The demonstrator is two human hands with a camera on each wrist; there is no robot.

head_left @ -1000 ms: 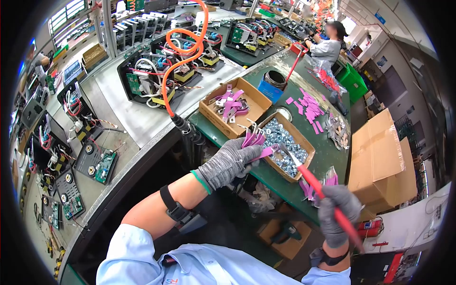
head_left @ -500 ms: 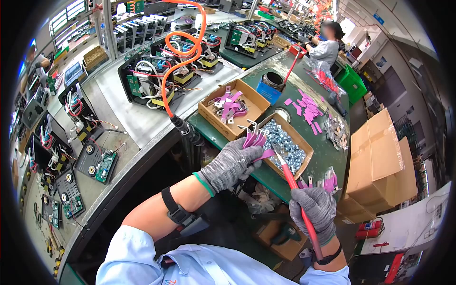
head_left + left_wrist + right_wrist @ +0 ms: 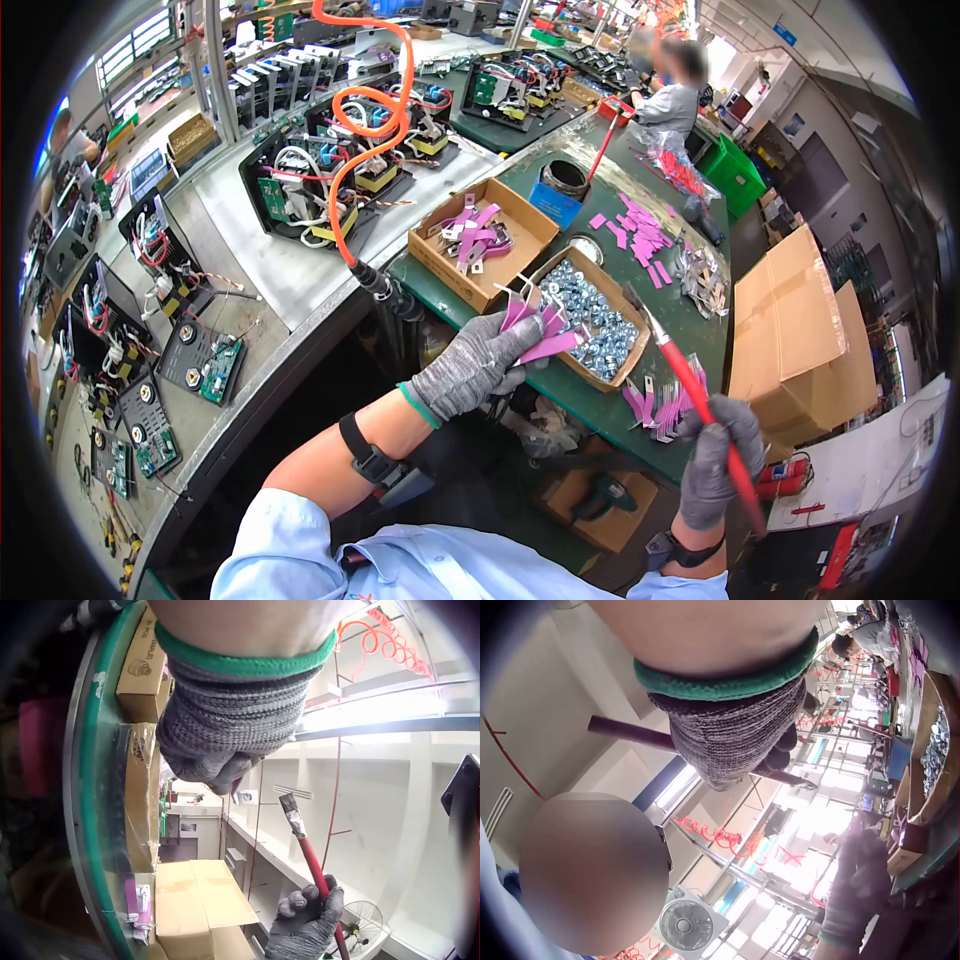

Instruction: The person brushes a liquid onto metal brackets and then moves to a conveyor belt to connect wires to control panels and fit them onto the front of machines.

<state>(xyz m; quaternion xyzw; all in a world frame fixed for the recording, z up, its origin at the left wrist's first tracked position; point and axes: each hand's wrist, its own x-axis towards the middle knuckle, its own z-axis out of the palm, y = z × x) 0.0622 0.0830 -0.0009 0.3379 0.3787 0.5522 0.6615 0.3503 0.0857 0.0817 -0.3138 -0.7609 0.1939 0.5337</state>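
Observation:
In the head view my gloved left hand (image 3: 470, 365) pinches a fan of purple-sleeved metal strips (image 3: 550, 343), their bare bent ends pointing up. It is just in front of a shallow cardboard box (image 3: 590, 376) of screws (image 3: 605, 322). My gloved right hand (image 3: 718, 455) grips a red-handled brush (image 3: 692, 378) around the handle. The brush's tip is over the screw box's right side, apart from the strips. The left wrist view shows the flat bristle end (image 3: 291, 808) of the brush; there the left hand's fingers mostly hide the strips.
Another cardboard box (image 3: 448, 272) holds more purple strips. Behind the screws stand a blue can (image 3: 556, 203) and scattered purple pieces (image 3: 640, 232). More strips (image 3: 665, 410) lie at the table's near right, beside a large carton (image 3: 790, 335). An orange hose (image 3: 338, 205) hangs at left.
The brush tip was at the strips half a second ago; my right hand has since drawn it away to the right. My left hand keeps its grip, with the strips tilted slightly differently.

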